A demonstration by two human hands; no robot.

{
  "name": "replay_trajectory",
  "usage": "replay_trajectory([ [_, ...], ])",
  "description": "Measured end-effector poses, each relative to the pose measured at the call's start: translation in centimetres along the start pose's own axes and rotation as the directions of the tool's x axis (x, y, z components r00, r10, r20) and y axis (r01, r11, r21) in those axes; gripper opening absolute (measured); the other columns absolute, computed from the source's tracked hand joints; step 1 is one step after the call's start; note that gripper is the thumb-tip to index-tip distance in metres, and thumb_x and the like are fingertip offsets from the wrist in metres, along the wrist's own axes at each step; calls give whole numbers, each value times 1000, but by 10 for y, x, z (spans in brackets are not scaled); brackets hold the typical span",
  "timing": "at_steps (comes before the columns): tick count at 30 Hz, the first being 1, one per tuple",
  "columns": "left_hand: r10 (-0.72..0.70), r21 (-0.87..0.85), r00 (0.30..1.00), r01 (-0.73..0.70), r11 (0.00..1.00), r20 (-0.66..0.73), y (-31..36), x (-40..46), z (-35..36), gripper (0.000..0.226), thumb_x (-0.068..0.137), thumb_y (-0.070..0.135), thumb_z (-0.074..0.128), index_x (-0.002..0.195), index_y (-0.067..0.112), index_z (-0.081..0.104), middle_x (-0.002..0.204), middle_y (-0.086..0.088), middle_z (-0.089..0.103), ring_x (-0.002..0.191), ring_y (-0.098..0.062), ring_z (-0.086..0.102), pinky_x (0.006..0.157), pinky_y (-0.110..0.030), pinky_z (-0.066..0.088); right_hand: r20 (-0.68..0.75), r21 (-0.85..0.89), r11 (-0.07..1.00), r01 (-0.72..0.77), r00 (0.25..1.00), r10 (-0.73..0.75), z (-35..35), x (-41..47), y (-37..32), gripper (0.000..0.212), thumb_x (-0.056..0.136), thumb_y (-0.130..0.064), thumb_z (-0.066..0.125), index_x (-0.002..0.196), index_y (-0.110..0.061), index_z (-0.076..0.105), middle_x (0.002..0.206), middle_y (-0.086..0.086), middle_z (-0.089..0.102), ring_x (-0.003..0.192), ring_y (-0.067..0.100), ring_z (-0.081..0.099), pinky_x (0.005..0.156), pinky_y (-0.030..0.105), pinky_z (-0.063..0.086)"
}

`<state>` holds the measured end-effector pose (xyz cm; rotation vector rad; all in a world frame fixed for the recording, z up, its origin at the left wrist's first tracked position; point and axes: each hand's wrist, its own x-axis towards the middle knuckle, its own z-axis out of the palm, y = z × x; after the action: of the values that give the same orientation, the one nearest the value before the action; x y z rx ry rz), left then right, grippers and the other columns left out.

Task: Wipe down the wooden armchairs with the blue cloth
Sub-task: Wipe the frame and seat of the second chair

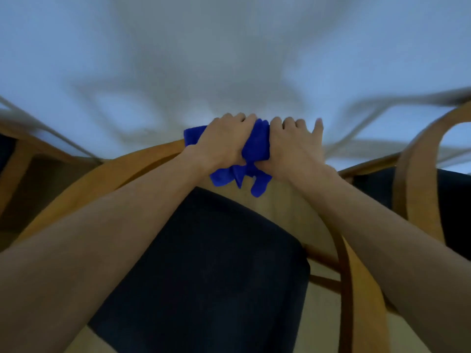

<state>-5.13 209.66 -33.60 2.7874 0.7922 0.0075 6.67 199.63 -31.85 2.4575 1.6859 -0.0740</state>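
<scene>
1. The one camera sat on the person's head, looking forward and steeply down over both forearms.
2. It was close above a wooden armchair [142, 161], whose dark seat cushion [209, 263] filled the frame toward 6 o'clock.
3. A pale, blurred wall [229, 47] lay toward 12 o'clock.
4. No second view shared the scene.

The blue cloth [256, 146] lies bunched atop the wooden armchair [132, 164] backrest.
</scene>
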Motion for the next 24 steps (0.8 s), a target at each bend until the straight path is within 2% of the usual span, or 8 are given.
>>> replay_trajectory([
  [3, 149, 128, 988, -152, 980, 31, 45, 18, -3, 52, 69, 29, 75, 112, 16, 47, 99, -3, 55, 86, -22, 50, 75, -36, 42, 16, 114, 978, -173, 985, 172, 11, -39, 32, 66, 74, -69, 60, 110, -14, 46, 104, 3, 59, 97, 26, 56, 105, 58, 34],
  [6, 310, 309, 949, -312, 899, 57, 97, 25, 10, 37, 82, 21, 62, 116, 17, 48, 108, -5, 56, 98, -26, 52, 85, -40, 41, 93, 200, 918, -343, 939, 331, 30, -81, 53, 64, 76, -68, 60, 109, -15, 46, 104, 3, 61, 101, 26, 59, 100, 52, 41],
  [8, 409, 349, 907, -418, 839, 101, 129, 23, 25, 34, 85, 16, 57, 118, 17, 50, 109, -7, 57, 101, -27, 52, 88, -41, 38, 163, 234, 870, -434, 900, 405, 44, -110, 63, 62, 79, -66, 60, 110, -15, 45, 104, 4, 63, 97, 26, 61, 91, 45, 48],
  [11, 524, 313, 834, -552, 773, 175, 171, 10, 51, 38, 82, 19, 64, 117, 19, 52, 113, -5, 58, 105, -26, 52, 93, -40, 38, 268, 228, 803, -550, 829, 491, 65, -157, 72, 61, 79, -65, 61, 111, -16, 42, 105, 4, 63, 96, 25, 62, 85, 41, 50],
  [14, 577, 224, 786, -617, 754, 221, 205, -11, 77, 41, 79, 20, 69, 117, 21, 51, 116, -3, 58, 108, -25, 52, 99, -42, 39, 333, 252, 718, -649, 755, 566, 75, -204, 75, 67, 75, -67, 63, 113, -16, 42, 105, 4, 62, 95, 24, 61, 85, 42, 50],
  [18, 671, 160, 710, -703, 693, 215, 233, -42, 93, 43, 83, 19, 66, 123, 20, 50, 125, -3, 57, 118, -26, 50, 108, -42, 33, 369, 319, 603, -731, 682, 631, 74, -258, 70, 73, 68, -71, 62, 113, -17, 41, 102, 2, 60, 90, 23, 62, 84, 45, 52],
  [21, 735, 124, 647, -762, 636, 205, 244, -68, 96, 53, 82, 17, 67, 131, 16, 47, 136, -7, 51, 131, -28, 41, 117, -44, 23, 416, 304, 538, -786, 618, 667, 69, -291, 58, 82, 69, -74, 61, 121, -14, 40, 109, 4, 59, 94, 24, 61, 86, 46, 52],
  [24, 774, 125, 582, -812, 571, 250, 253, -102, 98, 72, 80, 15, 69, 144, 10, 34, 150, -13, 36, 143, -32, 26, 119, -46, 16, 429, 260, 505, -823, 567, 703, 66, -327, 39, 87, 71, -76, 58, 126, -12, 39, 113, 5, 59, 96, 24, 61, 87, 45, 51],
])
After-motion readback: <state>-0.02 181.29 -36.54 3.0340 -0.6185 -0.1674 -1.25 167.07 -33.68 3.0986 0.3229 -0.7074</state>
